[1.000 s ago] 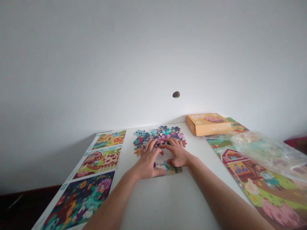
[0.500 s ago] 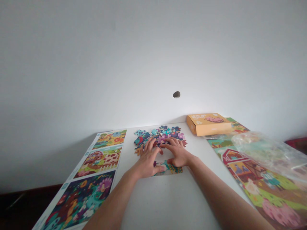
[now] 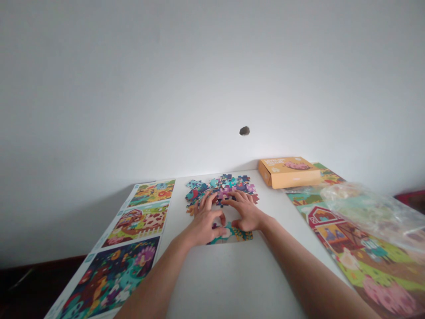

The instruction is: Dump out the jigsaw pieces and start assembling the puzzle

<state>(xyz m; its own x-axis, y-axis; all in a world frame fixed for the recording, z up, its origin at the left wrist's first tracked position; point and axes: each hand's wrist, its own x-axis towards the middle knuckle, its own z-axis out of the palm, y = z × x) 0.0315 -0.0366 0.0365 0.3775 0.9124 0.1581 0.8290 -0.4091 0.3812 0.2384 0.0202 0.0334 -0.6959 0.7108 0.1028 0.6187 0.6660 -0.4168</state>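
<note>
A joined strip of jigsaw pieces, teal and green with pale shapes, lies on the white table in front of me. My left hand rests over its left part with fingers apart, the thumb on or just above the strip. My right hand is spread at the strip's right part, its thumb near the upper edge. Beyond both hands lies a heap of loose jigsaw pieces in purple, teal and dark blue. The fingertips of both hands reach the heap's near edge. No piece shows gripped in either hand.
On the left lies a sheet of printed puzzle pictures. A yellow puzzle box stands at the back right against the wall. Clear plastic wrapping covers part of a farm-picture sheet on the right.
My left thumb and index finger have shifted slightly, and more of the strip's left end shows. My right hand has hardly moved.
</note>
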